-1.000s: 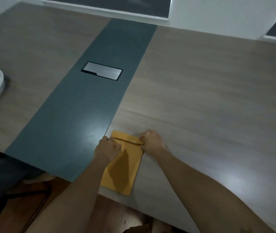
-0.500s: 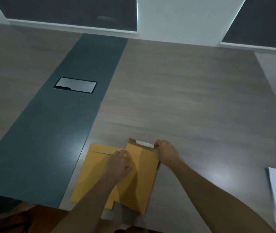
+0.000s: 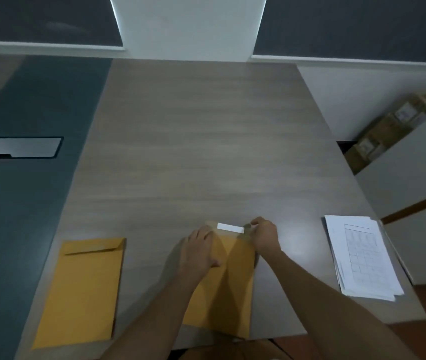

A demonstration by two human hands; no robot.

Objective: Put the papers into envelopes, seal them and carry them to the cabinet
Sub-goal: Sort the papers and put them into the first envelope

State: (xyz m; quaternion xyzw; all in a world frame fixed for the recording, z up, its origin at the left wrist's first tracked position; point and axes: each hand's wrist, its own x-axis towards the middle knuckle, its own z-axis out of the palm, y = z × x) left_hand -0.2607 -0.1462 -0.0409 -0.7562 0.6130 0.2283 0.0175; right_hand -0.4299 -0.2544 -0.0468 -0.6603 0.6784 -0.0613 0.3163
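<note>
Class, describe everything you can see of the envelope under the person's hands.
The envelope is tan paper, flat on the table at its near edge, flap open at the far end with a white strip. The left hand presses its body; the right hand pinches the flap's corner. No paper shows inside.

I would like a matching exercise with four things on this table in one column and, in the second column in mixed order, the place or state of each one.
Things:
1. envelope with closed flap
2. envelope with open flap
3. stack of papers
4. metal plate

Places or states:
A. set in the dark strip of the table
B. near the table's right edge, untouched
C. under both hands, white strip showing at its top
D. lying alone, left of the hands

Pairs: 1-D, 2-C, 3-B, 4-A. The left hand rests on the envelope; the right hand pinches its flap.
</note>
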